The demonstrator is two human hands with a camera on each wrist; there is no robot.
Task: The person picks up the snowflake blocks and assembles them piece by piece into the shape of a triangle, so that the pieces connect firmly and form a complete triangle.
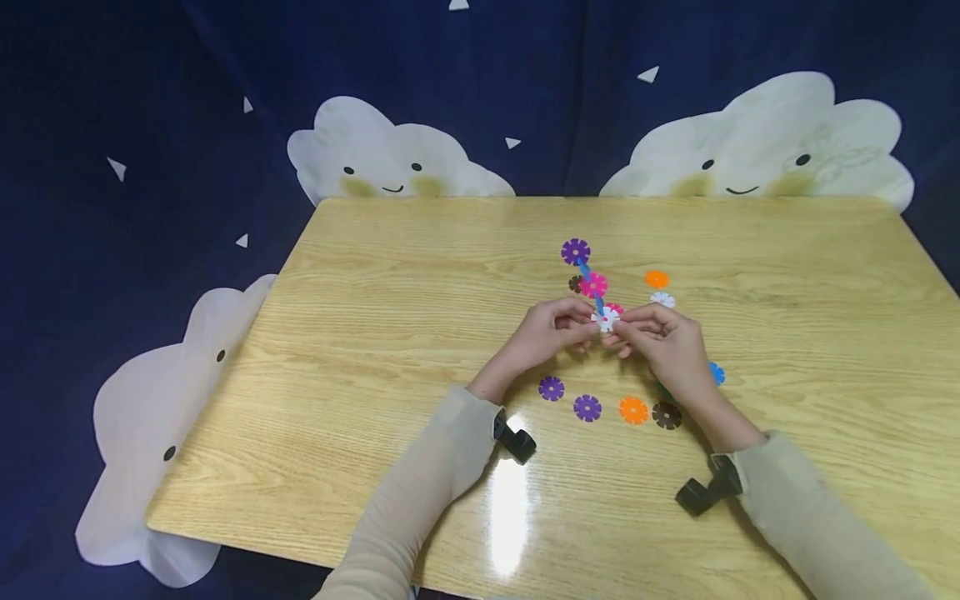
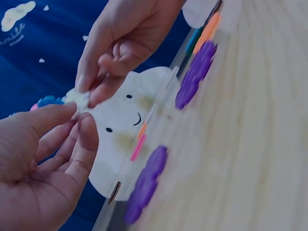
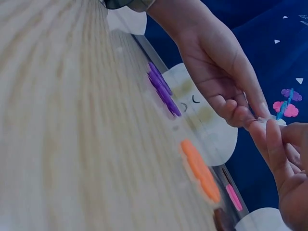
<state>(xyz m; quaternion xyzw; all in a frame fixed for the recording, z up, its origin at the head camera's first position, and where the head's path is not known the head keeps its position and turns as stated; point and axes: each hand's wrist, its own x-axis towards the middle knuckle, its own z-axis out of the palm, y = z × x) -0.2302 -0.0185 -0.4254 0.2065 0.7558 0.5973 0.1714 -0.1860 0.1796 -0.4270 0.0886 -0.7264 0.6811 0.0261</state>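
A chain of slotted plastic discs runs away from the hands, in the head view: a purple disc [image 1: 575, 252] at the far end, a pink disc [image 1: 595, 285] midway, blue discs [image 1: 599, 306] seen edge-on between, and a white disc [image 1: 604, 320] at the near end. The left hand [image 1: 553, 335] pinches the white disc's left edge between thumb and fingers. On its right edge, the right hand [image 1: 670, 340] pinches it too. Both wrist views show the fingertips meeting at this disc, above the table; the fingers partly cover it.
Loose discs lie on the wooden table [image 1: 360, 350]: two purple discs [image 1: 551, 388], an orange disc [image 1: 633, 410] and a brown disc [image 1: 667, 415] nearer the body. A blue disc [image 1: 717, 374] is beside the right forearm. Farther back lie another orange disc [image 1: 657, 279] and white disc [image 1: 662, 299].
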